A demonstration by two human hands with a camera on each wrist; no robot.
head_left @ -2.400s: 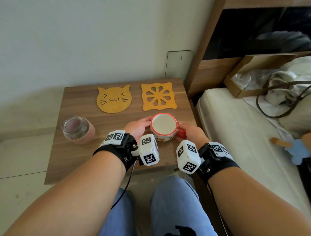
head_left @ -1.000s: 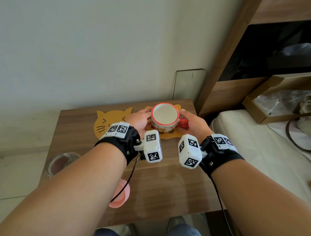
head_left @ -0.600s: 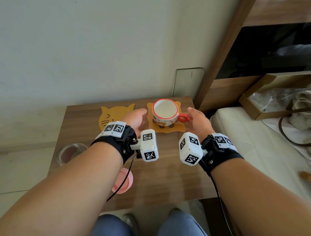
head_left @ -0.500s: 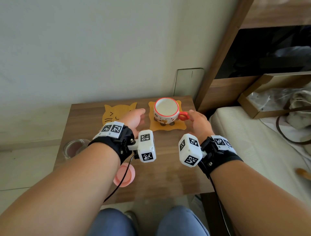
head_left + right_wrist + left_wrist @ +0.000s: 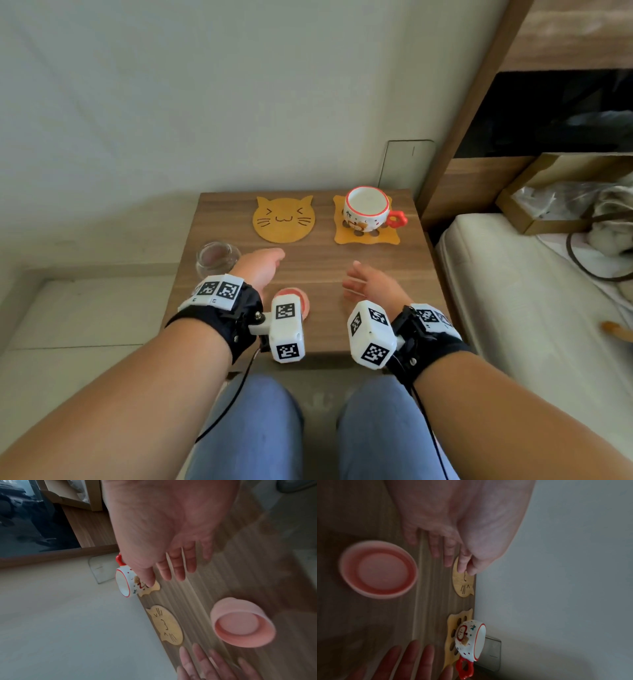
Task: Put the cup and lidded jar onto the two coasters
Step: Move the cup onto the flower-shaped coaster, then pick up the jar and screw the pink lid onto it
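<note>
The fingers of the left hand point(image 5: 262, 265) lie loosely extended and hold nothing; the fingers of the right hand point(image 5: 371, 286) are spread and equally empty. Both hands hover over the brown wood-grain surface point(image 5: 342, 260). On it lie two flat orange felt coasters. One white ceramic cup with a red rim and red handle point(image 5: 368, 210) stands upright on the square cut-out coaster point(image 5: 385, 236), its handle pointing right toward the bed point(image 5: 513, 291). The round cat-face coaster point(image 5: 283, 219) beside it is bare. One short clear glass jar point(image 5: 216, 257) stands upright near the surface's left edge, well apart from both coasters. One round pink lid point(image 5: 303, 299) lies separately near the left wrist, hollow side up.
</note>
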